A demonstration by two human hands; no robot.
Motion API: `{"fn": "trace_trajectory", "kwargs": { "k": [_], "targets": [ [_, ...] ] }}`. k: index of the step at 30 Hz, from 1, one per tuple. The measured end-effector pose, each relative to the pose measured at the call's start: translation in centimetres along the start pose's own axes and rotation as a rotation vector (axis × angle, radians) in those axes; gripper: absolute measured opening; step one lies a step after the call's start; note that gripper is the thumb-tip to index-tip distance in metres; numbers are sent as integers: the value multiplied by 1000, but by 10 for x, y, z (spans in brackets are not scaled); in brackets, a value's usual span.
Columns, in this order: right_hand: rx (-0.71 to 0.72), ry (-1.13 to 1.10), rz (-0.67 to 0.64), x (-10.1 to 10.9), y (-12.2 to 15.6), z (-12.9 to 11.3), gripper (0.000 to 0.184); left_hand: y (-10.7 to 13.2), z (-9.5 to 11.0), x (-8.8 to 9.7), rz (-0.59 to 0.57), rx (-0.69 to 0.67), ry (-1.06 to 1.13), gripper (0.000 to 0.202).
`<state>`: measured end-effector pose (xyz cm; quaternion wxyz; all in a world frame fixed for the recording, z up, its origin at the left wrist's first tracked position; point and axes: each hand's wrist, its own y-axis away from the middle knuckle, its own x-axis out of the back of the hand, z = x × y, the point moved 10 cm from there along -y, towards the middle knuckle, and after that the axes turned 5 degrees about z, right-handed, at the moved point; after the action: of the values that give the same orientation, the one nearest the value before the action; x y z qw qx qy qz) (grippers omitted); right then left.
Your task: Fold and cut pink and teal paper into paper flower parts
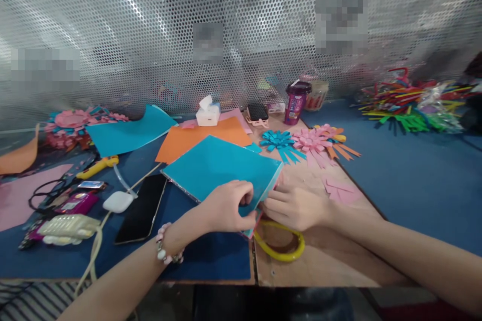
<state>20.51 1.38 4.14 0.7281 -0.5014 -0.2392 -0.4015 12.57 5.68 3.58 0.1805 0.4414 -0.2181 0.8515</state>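
Observation:
A stack of coloured paper with a teal top sheet (218,166) lies in front of me on the wooden board (331,256). My left hand (229,206) is curled on the stack's near corner, fingers pinching the top sheet's edge. My right hand (293,206) rests beside it at the same corner, fingers bent against the paper's edge. A yellow scissors handle loop (280,250) lies just below both hands. A beaded bracelet (165,246) is on my left wrist.
Left of the stack lie a black phone (142,208), a white earbud case (117,201), cables and a yellow cutter (98,165). Orange paper (196,141), a tissue box (208,113), a purple cup (296,101) and paper flowers (301,144) sit behind. Perforated metal screen at the back.

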Motion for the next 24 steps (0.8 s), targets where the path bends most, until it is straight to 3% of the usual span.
{"fn": "trace_trajectory", "kwargs": {
  "k": [7, 17, 24],
  "targets": [
    [1, -2, 31, 2, 1, 1, 36, -2, 5, 4, 45, -13, -1, 14],
    [29, 32, 51, -1, 0, -2, 34, 0, 15, 1, 62, -144, -77, 16],
    [53, 53, 30, -2, -1, -3, 31, -1, 8, 1, 27, -46, -104, 17]
  ]
}}
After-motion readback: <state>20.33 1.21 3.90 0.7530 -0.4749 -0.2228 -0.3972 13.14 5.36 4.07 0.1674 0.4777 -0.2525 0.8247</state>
